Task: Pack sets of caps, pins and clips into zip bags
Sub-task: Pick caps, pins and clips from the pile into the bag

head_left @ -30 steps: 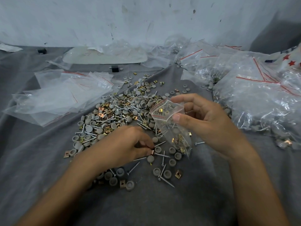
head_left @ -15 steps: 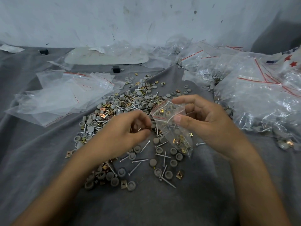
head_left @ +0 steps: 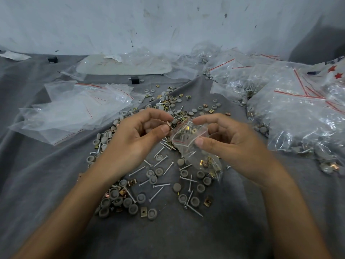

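Left hand point(head_left: 138, 141): raised above the work surface, fingers curled, thumb and fingertips pinching a small copper-coloured clip point(head_left: 169, 125) right at the mouth of the bag; whether the clip touches the bag cannot be told because of motion blur. Right hand point(head_left: 233, 146): grips a small clear zip bag point(head_left: 188, 136) near its top, thumb on the near face, fingers behind it, the mouth held open and turned toward the left hand. The bag hangs down and to the right from the grip; grey caps, pins and brass clips are visible inside, mostly gathered in its lower end. Beneath and between both hands, loose stock lies scattered on a grey cloth point(head_left: 186, 236): round grey caps point(head_left: 159, 171), pins point(head_left: 156, 193) and square brass clips point(head_left: 143, 211), mixed with no sorting. To the left, a stack of empty zip bags point(head_left: 78, 111) lies flat on the cloth. To the right, a heap of filled bags point(head_left: 302, 124) with red seal lines. A small black block point(head_left: 134, 80) sits beyond the loose stock. A marked white wall point(head_left: 168, 21) stands behind.
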